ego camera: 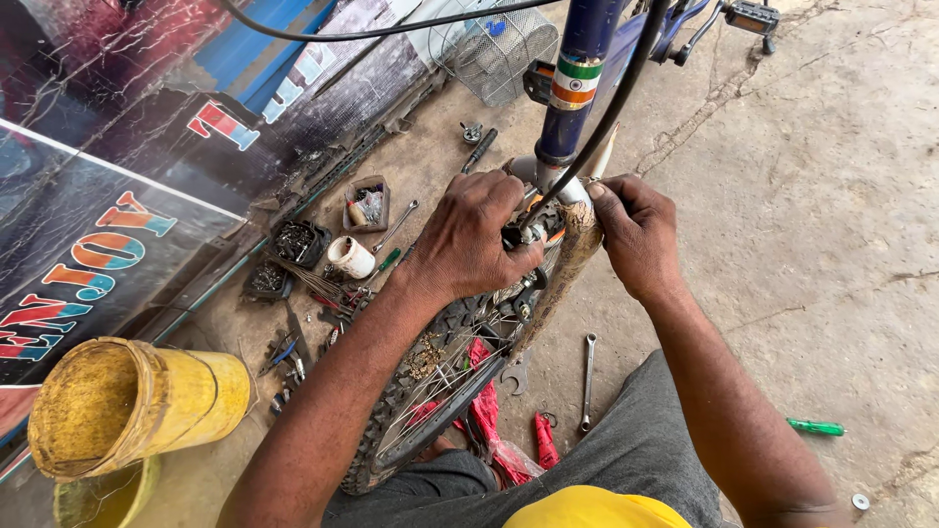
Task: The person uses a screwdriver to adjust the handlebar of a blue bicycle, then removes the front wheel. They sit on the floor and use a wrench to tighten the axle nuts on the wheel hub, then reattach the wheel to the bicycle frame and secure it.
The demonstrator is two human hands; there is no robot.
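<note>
The left hand [469, 240] is wrapped around the top of the muddy bicycle wheel with its knobbly black tyre [411, 401], right where the small metal brake part [533, 235] sits under the dark blue bicycle frame tube [577, 78]. Its fingers are curled and pressed tight on that part. The right hand [636, 235] is just on the other side, with its fingers bent in and pinching near the end of the thin black cable [611, 117] that comes down beside the tube. The exact spot the fingertips pinch is hidden, so I cannot tell if they hold the cable itself or a little nut. To do this step well, I think the left hand should keep the brake part from slipping while the right hand does the small, careful pull or turn. Both hands should stay close together, and the wheel should not roll. It would be wise to keep fingers away from the spokes. On the dusty concrete floor [831, 225] lie a long silver spanner [587, 381], a green-handled screwdriver [815, 427], and small open boxes of screws and bits [298, 240]. A yellow plastic bucket lying on its side [132, 406] is well apart to the left.
</note>
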